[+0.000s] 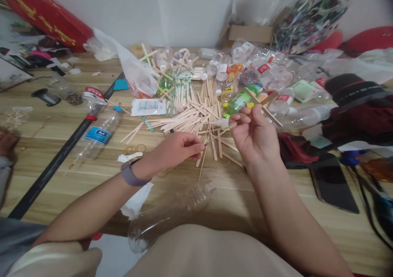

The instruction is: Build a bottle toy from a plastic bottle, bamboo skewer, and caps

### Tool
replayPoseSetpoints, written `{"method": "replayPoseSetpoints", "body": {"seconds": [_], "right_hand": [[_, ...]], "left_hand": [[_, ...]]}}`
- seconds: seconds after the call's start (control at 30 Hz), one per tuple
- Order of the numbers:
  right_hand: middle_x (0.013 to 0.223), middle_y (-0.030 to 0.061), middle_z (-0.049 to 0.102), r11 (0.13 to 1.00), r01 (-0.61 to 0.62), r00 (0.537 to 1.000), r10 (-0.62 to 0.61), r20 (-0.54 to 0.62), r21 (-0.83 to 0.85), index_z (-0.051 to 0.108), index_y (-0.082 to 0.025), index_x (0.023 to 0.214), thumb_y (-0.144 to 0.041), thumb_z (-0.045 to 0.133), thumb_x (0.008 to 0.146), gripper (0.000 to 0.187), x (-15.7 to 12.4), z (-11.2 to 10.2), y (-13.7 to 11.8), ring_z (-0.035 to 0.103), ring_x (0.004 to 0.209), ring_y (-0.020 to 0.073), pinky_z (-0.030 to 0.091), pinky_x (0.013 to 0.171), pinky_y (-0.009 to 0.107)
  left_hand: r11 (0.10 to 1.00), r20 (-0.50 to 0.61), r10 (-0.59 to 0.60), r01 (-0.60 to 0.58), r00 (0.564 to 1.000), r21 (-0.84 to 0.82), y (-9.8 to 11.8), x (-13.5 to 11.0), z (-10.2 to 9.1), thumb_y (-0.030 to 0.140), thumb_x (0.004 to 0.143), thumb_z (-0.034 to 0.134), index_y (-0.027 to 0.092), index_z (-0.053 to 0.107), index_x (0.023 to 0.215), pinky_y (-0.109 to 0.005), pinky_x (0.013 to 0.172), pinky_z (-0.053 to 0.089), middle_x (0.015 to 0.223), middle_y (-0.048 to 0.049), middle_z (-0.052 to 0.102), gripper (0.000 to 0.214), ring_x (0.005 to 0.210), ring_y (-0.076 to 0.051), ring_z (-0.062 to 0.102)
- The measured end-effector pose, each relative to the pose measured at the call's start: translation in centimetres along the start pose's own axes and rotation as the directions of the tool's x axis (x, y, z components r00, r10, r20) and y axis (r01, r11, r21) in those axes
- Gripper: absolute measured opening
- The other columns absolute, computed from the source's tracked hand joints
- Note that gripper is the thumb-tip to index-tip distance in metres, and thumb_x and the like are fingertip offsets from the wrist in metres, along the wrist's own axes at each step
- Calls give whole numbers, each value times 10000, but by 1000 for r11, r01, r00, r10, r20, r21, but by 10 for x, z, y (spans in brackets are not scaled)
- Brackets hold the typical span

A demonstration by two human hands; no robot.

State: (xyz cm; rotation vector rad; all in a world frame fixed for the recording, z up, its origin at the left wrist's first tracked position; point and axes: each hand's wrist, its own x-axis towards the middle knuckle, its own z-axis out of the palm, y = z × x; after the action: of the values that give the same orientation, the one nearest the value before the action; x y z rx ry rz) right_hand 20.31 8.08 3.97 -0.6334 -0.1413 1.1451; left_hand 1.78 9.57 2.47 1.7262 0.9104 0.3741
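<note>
My right hand is raised over the table, its fingers closed on crossed wooden craft sticks. A white pointed nozzle shows beside those fingers; whether it is held I cannot tell. My left hand, with a watch on the wrist, is closed in a pinch. A small dark tip pokes out of it, too little to name. Just beyond both hands spreads a pile of loose craft sticks. Near my body, a clear plastic bottle lies on its side.
Many plastic bottles crowd the back right. A red and black power tool and a phone lie at right. On the left are a blue-labelled bottle and a black strip. Another person's hand shows at the left edge.
</note>
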Motion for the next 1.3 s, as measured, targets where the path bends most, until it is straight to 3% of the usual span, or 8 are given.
{"method": "replayPoseSetpoints", "body": {"seconds": [0.17, 0.37, 0.63, 0.87, 1.0, 1.13, 1.2, 1.3], "right_hand": [[617, -74, 466, 999, 5, 1000, -5, -2, -48, 482, -168, 701, -229, 517, 1060, 366, 1, 0, 2, 360, 446, 25, 453, 545, 134], [611, -66, 479, 1000, -21, 1000, 21, -8, -8, 490, -163, 689, -232, 468, 1077, 395, -1, 3, 6, 378, 434, 20, 457, 538, 140], [610, -66, 479, 999, -32, 999, 33, 18, -30, 489, -160, 681, -229, 519, 1058, 384, -4, 1, 5, 373, 440, 21, 451, 518, 132], [609, -72, 463, 997, -65, 997, 67, 27, -51, 471, -161, 706, -220, 498, 1070, 369, -3, -3, 6, 348, 439, 20, 414, 487, 122], [616, -79, 450, 996, -31, 998, 35, 51, -81, 454, -168, 702, -233, 594, 1026, 358, 1, -7, 2, 341, 430, 17, 390, 471, 118], [615, -74, 459, 999, 14, 1000, -13, 8, -50, 467, -167, 705, -226, 566, 1036, 350, 6, -11, -5, 352, 423, 22, 387, 458, 126], [613, -71, 459, 999, 29, 1000, -29, -3, -40, 480, -167, 712, -217, 542, 1046, 344, 8, -13, -8, 353, 423, 24, 386, 455, 126], [606, -71, 459, 999, 47, 999, -48, -12, -27, 490, -169, 709, -215, 532, 1051, 347, 11, -14, -12, 357, 423, 25, 392, 455, 125]], "left_hand": [[954, -109, 99, -63, 989, 294, 0, -8, -4, 376, 915, 535, 187, 655, 761, -254, 598, 382, 678, 19, 640, 271, 623, -120, 541], [981, -102, 84, -64, 991, 184, -6, -7, -1, 379, 875, 596, 187, 677, 940, -266, 666, 435, 799, 7, 703, 218, 721, -139, 615], [947, -82, 130, -99, 988, 306, -3, -5, -1, 336, 870, 580, 176, 651, 757, -263, 598, 363, 678, 25, 612, 208, 630, -121, 528], [997, -33, 1, -4, 999, -80, -14, -6, -2, 381, 866, 584, 181, 620, 753, -278, 693, 417, 732, 11, 621, 232, 714, -136, 547], [836, 58, -114, 128, 992, -534, -25, -10, -5, 346, 813, 626, 180, 541, 596, -287, 755, 462, 829, -42, 688, 286, 798, -151, 607], [746, 8, -171, 135, 985, -652, -37, -19, -31, 333, 748, 667, 195, 443, 516, -321, 739, 510, 713, -54, 669, 351, 725, -169, 620], [719, -178, -288, 90, 941, -689, -43, -24, -53, 300, 748, 651, 208, 401, 524, -343, 738, 524, 615, -20, 596, 347, 695, -172, 613], [767, -539, -375, -73, 754, -637, -52, -28, -84, 274, 825, 573, 220, 375, 602, -345, 820, 512, 582, 31, 515, 303, 718, -150, 599]]}}
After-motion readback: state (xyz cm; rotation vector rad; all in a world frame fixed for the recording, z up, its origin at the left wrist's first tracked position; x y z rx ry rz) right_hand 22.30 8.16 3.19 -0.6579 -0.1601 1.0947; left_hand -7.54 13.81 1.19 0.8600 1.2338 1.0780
